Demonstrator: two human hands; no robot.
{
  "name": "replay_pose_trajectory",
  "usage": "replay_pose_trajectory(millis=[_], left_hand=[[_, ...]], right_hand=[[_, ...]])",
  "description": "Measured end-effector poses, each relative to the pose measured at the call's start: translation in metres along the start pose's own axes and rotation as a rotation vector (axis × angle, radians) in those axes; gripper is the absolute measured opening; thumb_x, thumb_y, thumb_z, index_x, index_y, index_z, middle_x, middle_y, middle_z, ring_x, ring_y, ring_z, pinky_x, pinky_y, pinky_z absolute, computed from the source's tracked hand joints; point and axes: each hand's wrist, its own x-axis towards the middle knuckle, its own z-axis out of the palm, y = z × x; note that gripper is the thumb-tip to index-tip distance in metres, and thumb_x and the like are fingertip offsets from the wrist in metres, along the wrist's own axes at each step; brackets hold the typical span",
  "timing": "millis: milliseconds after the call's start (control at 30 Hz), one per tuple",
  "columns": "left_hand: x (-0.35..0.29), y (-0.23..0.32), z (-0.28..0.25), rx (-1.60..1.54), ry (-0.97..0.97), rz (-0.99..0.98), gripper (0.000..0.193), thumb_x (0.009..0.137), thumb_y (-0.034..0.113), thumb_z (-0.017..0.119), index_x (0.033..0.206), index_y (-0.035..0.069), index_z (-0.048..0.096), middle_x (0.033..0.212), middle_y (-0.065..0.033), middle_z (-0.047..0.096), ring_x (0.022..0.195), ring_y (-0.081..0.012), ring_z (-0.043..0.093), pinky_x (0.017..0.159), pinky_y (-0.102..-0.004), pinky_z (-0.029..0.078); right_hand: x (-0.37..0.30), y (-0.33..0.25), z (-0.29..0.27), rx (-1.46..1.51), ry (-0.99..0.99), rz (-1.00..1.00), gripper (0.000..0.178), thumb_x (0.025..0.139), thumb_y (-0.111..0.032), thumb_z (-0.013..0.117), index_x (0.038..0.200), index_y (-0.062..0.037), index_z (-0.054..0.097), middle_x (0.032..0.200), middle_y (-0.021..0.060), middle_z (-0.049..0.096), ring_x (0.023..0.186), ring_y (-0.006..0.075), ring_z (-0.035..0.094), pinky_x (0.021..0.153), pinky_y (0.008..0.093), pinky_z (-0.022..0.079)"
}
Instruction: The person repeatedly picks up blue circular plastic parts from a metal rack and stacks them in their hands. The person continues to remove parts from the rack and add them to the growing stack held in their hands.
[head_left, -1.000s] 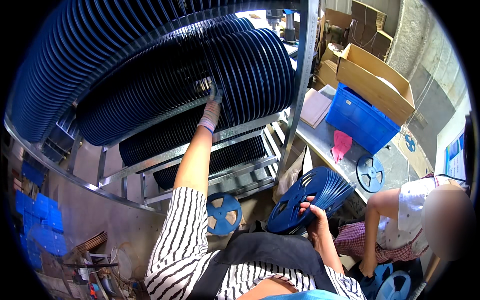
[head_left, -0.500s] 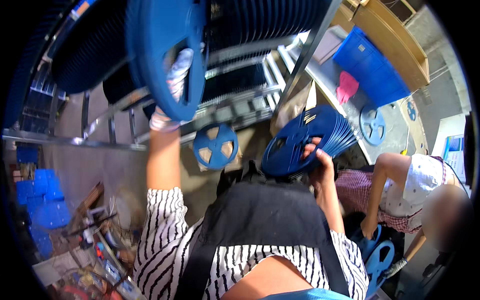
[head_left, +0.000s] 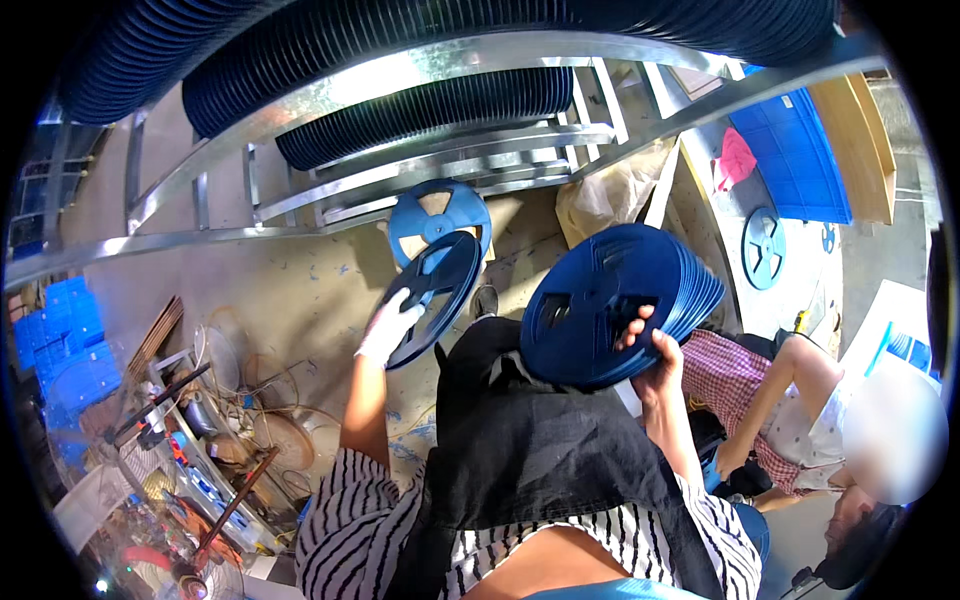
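Note:
My left hand (head_left: 386, 328), in a white glove, grips the edge of a dark blue plastic reel (head_left: 458, 262) with large cut-outs, which I hold tilted in front of my apron. A thick stack of blue reels (head_left: 590, 285) leans beside it on the right. My bare right hand (head_left: 655, 350) clutches that stack at its near side, fingertips hooked into an opening of the front reel and thumb along the edges. Just beyond the left-hand reel, a lighter blue reel (head_left: 440, 222) lies low, partly covered by it.
A metal rack (head_left: 390, 75) with long rows of dark reels (head_left: 430, 115) spans the far side. Right of it are a plastic bag (head_left: 610, 205), a blue bin (head_left: 795, 155) and a pink cloth (head_left: 735, 160). A co-worker (head_left: 800, 400) bends close at right. Clutter (head_left: 200, 460) fills the lower left.
My left hand has come down from the rack toward my body, and a reel is now in its grip. The right hand keeps the stack, which has shifted slightly. My view has swung.

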Motion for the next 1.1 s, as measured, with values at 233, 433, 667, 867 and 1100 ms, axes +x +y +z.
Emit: replay_pose_trajectory(millis=[233,433,667,867,1100], left_hand=[[0.157,-0.015,0.043,0.555,0.274,-0.097,0.074,0.081,0.047,0.062,0.144,0.018,0.036,0.128,-0.0283,0.051,0.121,-0.0404,0.048,0.106,-0.0476,0.033],[0.170,-0.046,0.078,0.646,0.418,-0.192,0.078,0.085,0.057,0.051,0.150,0.021,0.024,0.150,-0.0230,0.026,0.138,-0.0439,0.020,0.112,-0.0545,0.013],[0.082,-0.095,0.092,0.609,0.198,-0.247,0.077,0.087,0.054,0.049,0.151,0.022,0.021,0.154,-0.0193,0.019,0.142,-0.0390,0.014,0.114,-0.0514,0.013],[0.036,-0.091,0.067,0.561,0.349,-0.133,0.071,0.089,0.050,0.049,0.148,0.015,0.029,0.148,-0.0260,0.030,0.136,-0.0446,0.026,0.113,-0.0499,0.021],[0.002,0.070,0.022,0.100,0.467,0.427,0.055,0.094,0.029,0.053,0.139,0.002,0.039,0.139,-0.0231,0.044,0.129,-0.0387,0.041,0.107,-0.0430,0.034]], right_hand=[[-0.006,0.042,-0.003,-0.054,0.250,0.132,0.046,0.073,-0.019,0.063,0.115,-0.0025,0.054,0.088,0.0113,0.064,0.078,0.0233,0.061,0.078,0.0405,0.051],[-0.007,0.049,0.002,-0.104,0.294,0.150,0.046,0.072,-0.022,0.064,0.113,-0.0054,0.054,0.086,0.0078,0.063,0.076,0.0214,0.059,0.078,0.0379,0.048],[-0.037,0.054,0.006,0.075,0.141,0.021,0.045,0.072,-0.026,0.066,0.111,-0.0063,0.055,0.073,0.0044,0.052,0.066,0.0190,0.050,0.073,0.0364,0.042],[-0.036,0.012,0.012,0.161,-0.167,-0.090,0.042,0.074,-0.036,0.066,0.103,-0.0078,0.056,0.059,-0.0004,0.045,0.052,0.0134,0.042,0.057,0.0299,0.034],[-0.035,-0.029,0.004,0.403,-0.563,-0.214,0.037,0.078,-0.042,0.068,0.093,-0.0112,0.052,0.052,-0.0055,0.046,0.046,0.0085,0.046,0.054,0.0269,0.039]])
